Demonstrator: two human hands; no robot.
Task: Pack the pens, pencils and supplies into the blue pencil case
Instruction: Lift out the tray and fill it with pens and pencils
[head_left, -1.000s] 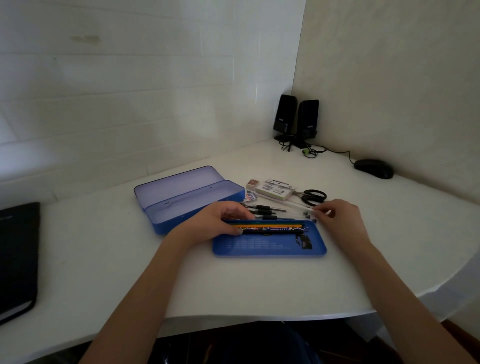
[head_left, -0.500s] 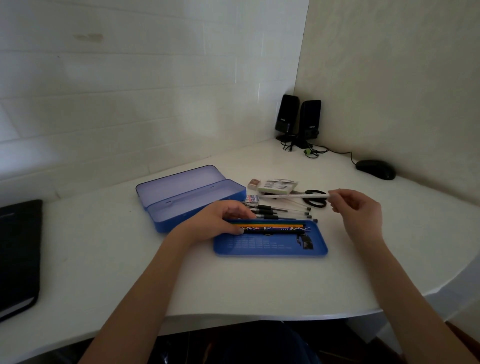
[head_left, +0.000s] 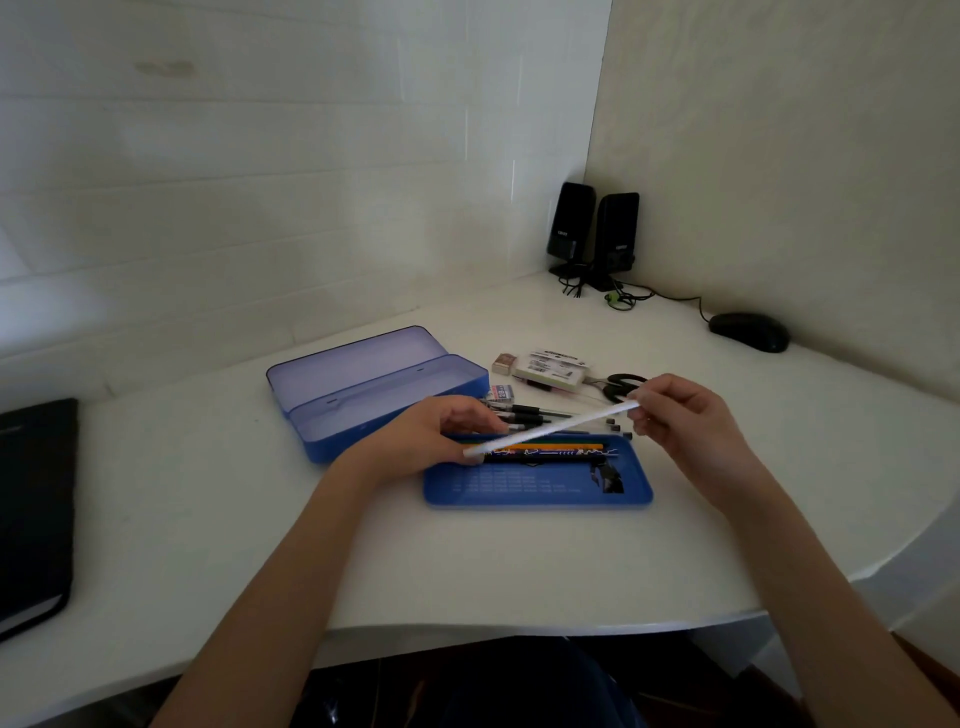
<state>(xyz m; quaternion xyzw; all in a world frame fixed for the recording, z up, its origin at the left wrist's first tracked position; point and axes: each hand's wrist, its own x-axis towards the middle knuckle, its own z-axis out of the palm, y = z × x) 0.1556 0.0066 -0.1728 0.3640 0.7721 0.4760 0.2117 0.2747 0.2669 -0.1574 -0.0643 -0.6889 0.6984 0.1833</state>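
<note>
A blue pencil case (head_left: 363, 395) stands open on the white desk, its box empty. In front of it lies a flat blue tray (head_left: 535, 486) with several pencils (head_left: 550, 451) along its far edge. My left hand (head_left: 441, 431) rests on the left ends of those pencils. My right hand (head_left: 685, 421) pinches one end of a white pen (head_left: 550, 429), which slants down to the left above the tray. Several black pens (head_left: 530, 413) lie on the desk behind the tray. An eraser (head_left: 503, 362), a white packet (head_left: 553, 370) and black scissors (head_left: 621, 385) lie further back.
Two black speakers (head_left: 592, 234) with cables stand in the far corner. A black mouse (head_left: 748, 331) lies at the right by the wall. A black notebook (head_left: 31, 514) sits at the left edge. The desk's rounded front edge runs below the tray.
My right hand picked a white pen off the desk, lifted it and swung its free end down over the tray. My left hand stayed on the pencils.
</note>
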